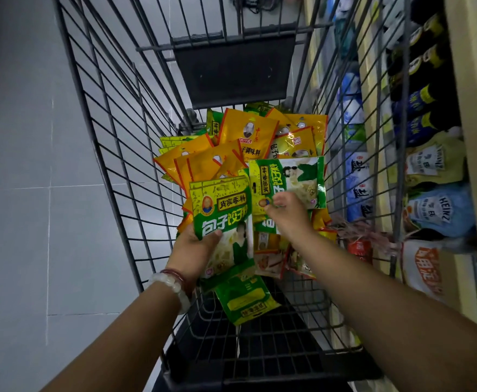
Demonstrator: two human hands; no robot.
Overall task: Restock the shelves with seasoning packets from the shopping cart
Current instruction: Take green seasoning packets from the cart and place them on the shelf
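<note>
A pale tiled floor (19, 193) runs along the left of a store aisle, and wooden shelves (469, 108) stocked with dark bottles (426, 66) and Heinz pouches (440, 210) line the right side. Between them stands a wire shopping cart (113, 154), seen from above, with a dark folded flap (234, 69) at its far end. A heap of seasoning packets lies in the cart's basket: orange packets (245, 134) toward the far end, green ones nearer. The left hand (195, 250), with a pale bead bracelet (172, 287) and a red cord at the wrist, grips an upright green packet (223, 219) by its lower left edge, thumb on the front and fingers curled behind it; more green packets appear to sit behind it in the same grip. The right hand (285, 213) reaches over the heap, its fingers pinching the edge of a second green packet (291, 179), which lies turned sideways, just above the pile. Another green packet (245, 298) lies face down on the cart floor near the person, below the left hand's packet.
</note>
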